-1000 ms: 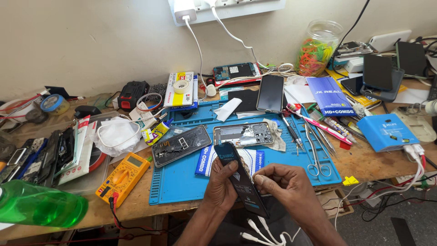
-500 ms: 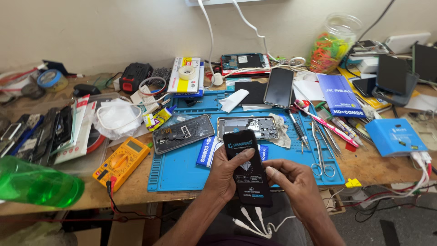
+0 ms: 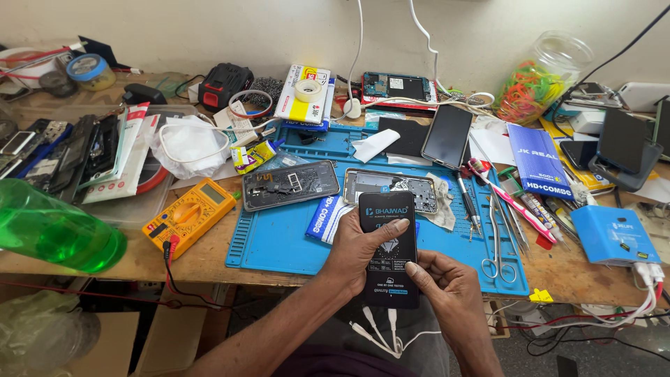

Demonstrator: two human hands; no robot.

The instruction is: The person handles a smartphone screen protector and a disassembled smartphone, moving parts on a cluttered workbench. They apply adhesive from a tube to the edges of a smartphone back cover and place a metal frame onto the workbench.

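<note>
Both my hands hold a flat black packet (image 3: 389, 230) with white print, upright over the front edge of the blue work mat (image 3: 279, 237). My left hand (image 3: 357, 251) grips its left side, thumb across the front. My right hand (image 3: 447, 283) pinches its lower right corner. Just beyond the packet lie an opened phone frame (image 3: 391, 187) and a dark phone back panel (image 3: 289, 184) on the mat. White cable plugs (image 3: 380, 331) hang below my hands.
A yellow multimeter (image 3: 190, 213) with red lead sits left of the mat, a green bottle (image 3: 52, 234) further left. Tweezers, scissors and a toothbrush (image 3: 502, 199) lie right of the packet. A blue box (image 3: 614, 234), a black phone (image 3: 448, 136) and a jar of rubber bands (image 3: 541, 77) stand behind.
The packet has been turned from edge-on and tilted to face up, printed side toward me. My hands have shifted slightly right and the view has moved closer.
</note>
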